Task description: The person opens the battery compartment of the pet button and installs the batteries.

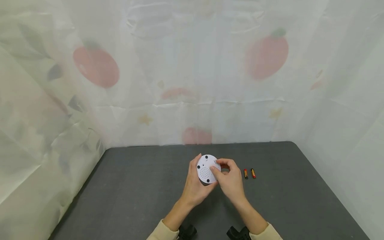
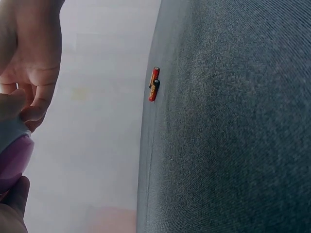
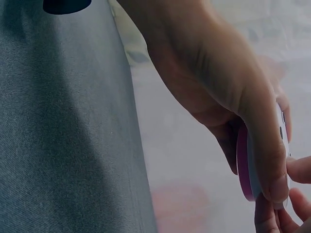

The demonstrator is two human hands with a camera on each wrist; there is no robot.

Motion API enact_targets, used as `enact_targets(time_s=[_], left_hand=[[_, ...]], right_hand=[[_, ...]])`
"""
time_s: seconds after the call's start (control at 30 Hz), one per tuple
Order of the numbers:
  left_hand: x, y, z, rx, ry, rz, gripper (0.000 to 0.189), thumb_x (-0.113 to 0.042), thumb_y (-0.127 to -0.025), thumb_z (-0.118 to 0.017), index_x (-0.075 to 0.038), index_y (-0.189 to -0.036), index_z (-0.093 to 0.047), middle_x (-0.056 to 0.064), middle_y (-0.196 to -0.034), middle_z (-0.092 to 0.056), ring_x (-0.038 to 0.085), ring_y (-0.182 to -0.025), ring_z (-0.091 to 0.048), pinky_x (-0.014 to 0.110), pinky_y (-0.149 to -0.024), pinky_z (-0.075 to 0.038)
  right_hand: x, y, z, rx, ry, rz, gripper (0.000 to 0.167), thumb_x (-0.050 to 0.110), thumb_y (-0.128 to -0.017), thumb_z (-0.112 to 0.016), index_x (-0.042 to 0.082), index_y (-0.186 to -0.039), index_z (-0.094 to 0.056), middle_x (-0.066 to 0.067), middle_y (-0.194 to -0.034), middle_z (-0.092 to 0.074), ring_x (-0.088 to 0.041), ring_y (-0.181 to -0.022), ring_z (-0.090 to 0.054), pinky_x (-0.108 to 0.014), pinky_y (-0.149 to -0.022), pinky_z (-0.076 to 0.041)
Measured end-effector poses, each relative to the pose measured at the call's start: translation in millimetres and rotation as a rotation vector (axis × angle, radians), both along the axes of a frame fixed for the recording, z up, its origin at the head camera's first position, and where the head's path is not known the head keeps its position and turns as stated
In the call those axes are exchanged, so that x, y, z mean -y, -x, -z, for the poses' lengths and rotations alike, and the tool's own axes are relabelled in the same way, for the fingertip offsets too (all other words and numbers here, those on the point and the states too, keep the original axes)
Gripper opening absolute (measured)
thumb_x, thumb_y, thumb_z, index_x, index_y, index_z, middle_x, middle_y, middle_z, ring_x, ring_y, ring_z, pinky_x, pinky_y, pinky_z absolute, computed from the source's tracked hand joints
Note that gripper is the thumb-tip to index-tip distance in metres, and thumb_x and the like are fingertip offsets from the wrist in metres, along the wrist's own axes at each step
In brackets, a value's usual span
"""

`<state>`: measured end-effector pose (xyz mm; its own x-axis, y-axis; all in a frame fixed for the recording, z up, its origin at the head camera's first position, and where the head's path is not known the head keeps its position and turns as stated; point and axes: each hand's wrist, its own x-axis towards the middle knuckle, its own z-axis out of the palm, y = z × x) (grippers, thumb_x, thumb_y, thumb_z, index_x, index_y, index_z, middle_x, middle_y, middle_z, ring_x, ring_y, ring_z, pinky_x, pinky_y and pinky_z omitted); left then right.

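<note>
A round device (image 1: 205, 170), white on the face turned up, has speaker holes and several black feet. Its pink side (image 2: 15, 162) shows in the left wrist view. My left hand (image 1: 194, 186) grips it from the left, fingers along the far edge and thumb around the near edge. At the right rim my right hand (image 1: 230, 178) pinches the device, thumb on the white face and index finger bent at the edge. The right wrist view shows the left hand (image 3: 214, 77) around the disc and the right fingertips (image 3: 278, 189) close by its edge.
Two red, yellow and black batteries, a left one (image 1: 246, 173) and a right one (image 1: 253, 173), lie on the dark grey table (image 1: 135, 193) right of the hands. Printed white sheeting (image 1: 195, 66) hangs behind and at both sides. Black wrist mounts (image 1: 187, 231) sit under the forearms.
</note>
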<state>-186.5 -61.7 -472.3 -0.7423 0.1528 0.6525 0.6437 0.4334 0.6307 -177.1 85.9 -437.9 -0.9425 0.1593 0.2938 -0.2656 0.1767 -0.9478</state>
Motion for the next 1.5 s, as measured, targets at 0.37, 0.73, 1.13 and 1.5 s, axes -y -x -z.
enact_targets(time_s=[0.37,0.73,1.13,1.5], left_hand=[[-1.7,-1.1,2.1,0.020,0.010,0.004,0.105,-0.018,-0.073,-0.093,-0.011,-0.155,-0.028,0.016,-0.142,-0.044,0.027,-0.116,-0.056,0.045,-0.088,-0.052],[0.1,-1.6,2.3,0.063,0.032,0.009,0.104,-0.017,-0.074,-0.092,-0.007,-0.154,-0.028,0.016,-0.144,-0.043,0.028,-0.118,-0.056,0.046,-0.090,-0.052],[1.2,1.2,3.2,0.070,0.031,-0.006,0.105,-0.017,-0.073,-0.092,-0.011,-0.155,-0.028,0.015,-0.147,-0.042,0.029,-0.120,-0.056,0.047,-0.091,-0.051],[2.1,4.2,3.5,0.052,0.034,-0.006,0.105,-0.016,-0.073,-0.092,-0.011,-0.155,-0.028,0.015,-0.146,-0.043,0.029,-0.120,-0.055,0.046,-0.090,-0.052]], right_hand=[[0.3,-1.3,0.8,0.012,-0.029,0.026,0.028,0.005,-0.087,-0.080,-0.001,-0.111,-0.067,-0.014,-0.110,-0.062,-0.027,-0.095,-0.061,-0.023,-0.065,-0.052],[4.3,-5.8,-1.8,0.056,-0.099,0.047,0.030,0.006,-0.091,-0.076,-0.001,-0.115,-0.060,-0.014,-0.112,-0.056,-0.020,-0.074,-0.059,-0.026,-0.062,-0.051],[8.3,-5.2,2.7,-0.033,-0.155,0.081,0.033,0.007,-0.090,-0.078,0.002,-0.115,-0.057,-0.012,-0.113,-0.053,-0.020,-0.073,-0.058,-0.025,-0.061,-0.050],[9.4,-4.2,7.9,-0.160,-0.235,0.159,0.031,0.006,-0.086,-0.082,0.005,-0.110,-0.062,-0.005,-0.097,-0.056,-0.017,-0.087,-0.051,-0.027,-0.072,-0.043]])
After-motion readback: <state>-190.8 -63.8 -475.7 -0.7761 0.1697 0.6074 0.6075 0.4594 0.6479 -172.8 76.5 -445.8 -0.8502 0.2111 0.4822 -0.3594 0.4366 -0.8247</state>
